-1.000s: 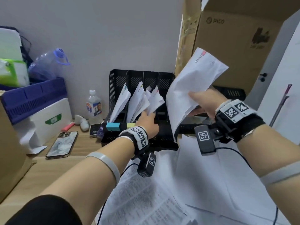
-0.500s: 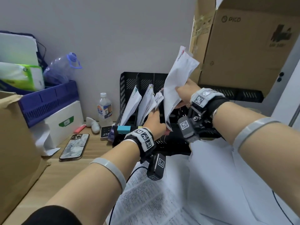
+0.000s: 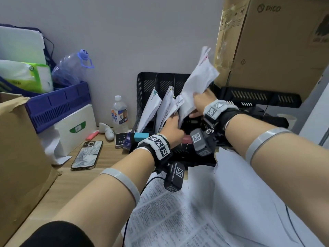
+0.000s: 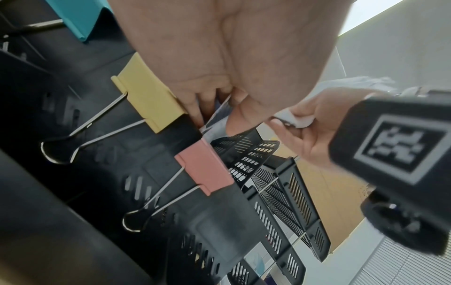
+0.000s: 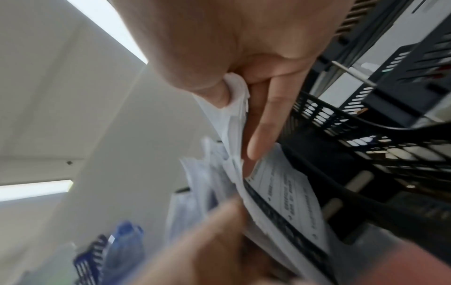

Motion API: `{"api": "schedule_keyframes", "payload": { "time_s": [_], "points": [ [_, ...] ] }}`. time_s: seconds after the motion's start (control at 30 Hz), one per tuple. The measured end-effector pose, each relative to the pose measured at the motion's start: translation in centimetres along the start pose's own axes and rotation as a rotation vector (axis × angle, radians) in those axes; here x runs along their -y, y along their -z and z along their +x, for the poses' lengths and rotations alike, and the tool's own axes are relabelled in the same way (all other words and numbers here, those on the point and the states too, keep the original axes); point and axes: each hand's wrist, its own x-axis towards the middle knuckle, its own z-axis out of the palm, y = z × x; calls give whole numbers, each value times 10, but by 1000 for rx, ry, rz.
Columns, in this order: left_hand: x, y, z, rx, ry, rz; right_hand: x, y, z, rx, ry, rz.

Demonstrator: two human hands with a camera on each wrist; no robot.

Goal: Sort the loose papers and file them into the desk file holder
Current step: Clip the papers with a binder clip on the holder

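A black mesh file holder (image 3: 147,81) stands against the wall, with clipped paper bundles (image 3: 150,107) upright in its left slots. My left hand (image 3: 175,115) reaches into the holder and grips the filed papers (image 3: 168,106) at their base; in the left wrist view its fingers (image 4: 195,104) pinch a sheet edge beside a yellow binder clip (image 4: 149,96). My right hand (image 3: 194,104) holds a crumpled white paper bundle (image 3: 197,82) over the slot just right of those papers. Thumb and fingers (image 5: 263,115) pinch the bundle (image 5: 234,108). More loose sheets (image 3: 178,211) cover the desk in front.
Teal (image 3: 141,136) and pink (image 4: 205,167) binder clips sit on the holder's front edge. A phone (image 3: 87,155), water bottle (image 3: 119,113), white box (image 3: 74,129) and blue crate (image 3: 58,104) lie left. A large cardboard box (image 3: 276,41) sits on black trays (image 3: 258,98) at right.
My right hand has carried the paper bundle leftward and down to the holder, close beside my left hand. The left hand has stayed on the filed papers.
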Motion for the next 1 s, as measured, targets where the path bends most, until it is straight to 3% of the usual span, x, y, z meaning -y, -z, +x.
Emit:
{"api": "schedule_keyframes", "payload": {
  "time_s": [0.1, 0.17, 0.27, 0.43, 0.5, 0.57, 0.73, 0.87, 1.0],
  "points": [
    [23, -7, 24, 16, 18, -34, 3, 10, 1, 6, 23, 20],
    [12, -2, 8, 1, -20, -31, -2, 5, -5, 79, 48, -24],
    [-17, 6, -22, 9, -70, 10, -16, -12, -5, 214, -170, 295],
    [-18, 6, -24, -23, -66, 4, -22, -24, -16, 232, -143, -52],
    [-11, 5, -17, -14, -67, 31, -20, -18, -24, 294, -185, -54],
    [-7, 3, -13, 0, -62, 75, -26, -18, -23, 351, -226, 122],
    [-28, 11, -36, 14, -59, 96, -24, -18, -17, 134, -114, 188],
    [-31, 14, -45, 17, -90, 27, -27, -17, -18, 282, -154, 150],
    [-26, 25, -54, 25, -115, -57, -31, -14, -35, 330, -134, 119]
  ]
}}
